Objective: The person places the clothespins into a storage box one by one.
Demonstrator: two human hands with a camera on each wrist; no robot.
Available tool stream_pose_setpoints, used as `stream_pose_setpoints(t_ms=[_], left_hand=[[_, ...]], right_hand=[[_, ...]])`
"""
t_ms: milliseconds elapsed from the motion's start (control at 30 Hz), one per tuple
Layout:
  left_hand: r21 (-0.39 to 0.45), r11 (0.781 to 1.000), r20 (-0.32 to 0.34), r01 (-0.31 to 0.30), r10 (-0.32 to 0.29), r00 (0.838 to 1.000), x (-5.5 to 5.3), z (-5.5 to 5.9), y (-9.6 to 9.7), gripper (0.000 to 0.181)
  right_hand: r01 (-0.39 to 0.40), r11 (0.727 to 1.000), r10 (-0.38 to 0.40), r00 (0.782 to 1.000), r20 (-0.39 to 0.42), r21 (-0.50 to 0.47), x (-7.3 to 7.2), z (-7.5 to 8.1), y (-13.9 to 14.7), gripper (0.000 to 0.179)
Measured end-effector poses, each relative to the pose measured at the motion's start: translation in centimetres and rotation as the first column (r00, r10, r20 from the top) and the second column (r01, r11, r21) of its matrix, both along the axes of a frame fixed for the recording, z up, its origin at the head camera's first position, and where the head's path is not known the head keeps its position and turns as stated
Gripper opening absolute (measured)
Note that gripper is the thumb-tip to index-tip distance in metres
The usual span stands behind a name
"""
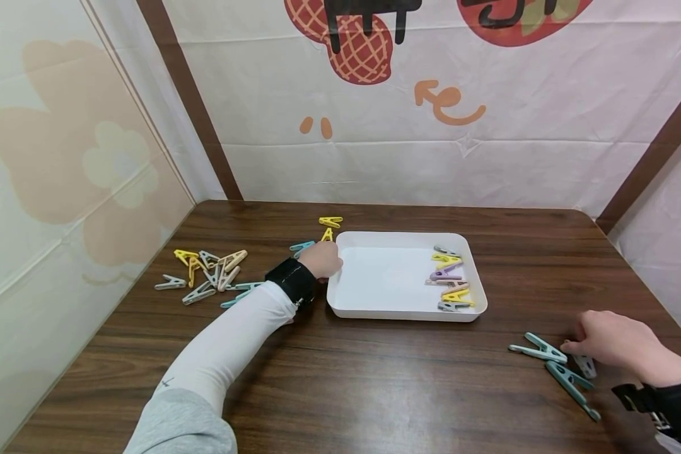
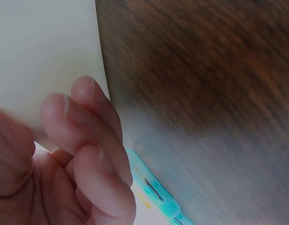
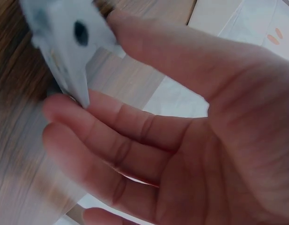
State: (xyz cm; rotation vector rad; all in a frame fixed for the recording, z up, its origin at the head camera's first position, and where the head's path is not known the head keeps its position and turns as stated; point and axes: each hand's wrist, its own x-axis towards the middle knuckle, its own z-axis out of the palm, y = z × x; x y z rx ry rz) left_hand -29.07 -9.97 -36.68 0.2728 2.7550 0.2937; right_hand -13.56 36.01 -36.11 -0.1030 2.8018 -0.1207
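Observation:
My left hand grips the left edge of a white tray; in the left wrist view its curled fingers lie against the tray's pale wall. Along the tray's right side lies a column of several clothespins, yellow, purple, pinkish and grey. At the right of the table my right hand pinches a grey clothespin, thumb on one handle and fingertips on the other, as the right wrist view shows with the clothespin close up. Two teal clothespins lie beside that hand.
Left of the tray is a loose pile of clothespins in yellow, beige, grey and teal. Yellow clothespins and a blue one lie by the tray's far left corner. The brown wooden table meets a printed cloth wall behind.

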Motion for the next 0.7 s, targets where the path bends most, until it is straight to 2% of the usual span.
stream_pose_setpoints(t_ms=[333,500,600,700], left_hand=[[-0.002,1.0,0.003,-0.006,0.006,1.0,-0.3,-0.2,0.0,0.022],[-0.002,1.0,0.0,-0.009,0.009,1.0,-0.2,-0.2,0.0,0.022],[-0.001,1.0,-0.003,-0.01,0.01,1.0,-0.1,-0.2,-0.1,0.022],[0.004,1.0,-0.006,-0.009,0.009,1.0,-0.1,-0.2,-0.1,0.022]], right_hand=[[-0.026,1.0,0.026,1.0,-0.014,-0.009,-0.2,0.2,-0.3,0.035],[-0.048,0.999,0.048,0.999,-0.01,0.015,-0.7,1.0,-0.7,0.032],[-0.087,0.996,0.087,0.995,-0.053,0.018,-1.1,1.8,-1.1,0.028],[-0.143,0.989,0.145,0.979,-0.143,0.024,-1.5,2.5,-2.0,0.025]])
